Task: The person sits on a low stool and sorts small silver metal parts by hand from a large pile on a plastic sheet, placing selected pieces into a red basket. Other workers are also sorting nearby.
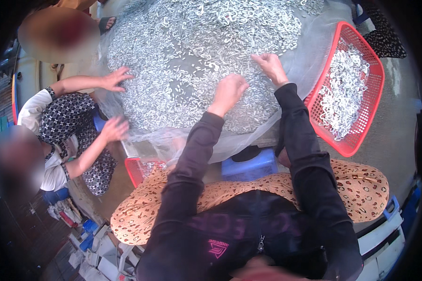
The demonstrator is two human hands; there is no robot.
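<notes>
A wide layer of small, slender silvery-white pieces that look like little fish covers a pale mesh sheet. Over the middle of this layer is my left hand, its fingers curled down and pressed together. My right hand is a little farther off and to the right, with thumb and forefinger brought together and the other fingers bent. Whatever either hand pinches is too small or hidden to make out. Larger curled white pieces fill much of the red plastic basket to the right of my right forearm.
At the left, a co-worker's two hands reach over the edge of the layer. Another person is at the far left; dark dotted clothing shows at the far right. A blue stool and a second red basket stand below the sheet's near edge.
</notes>
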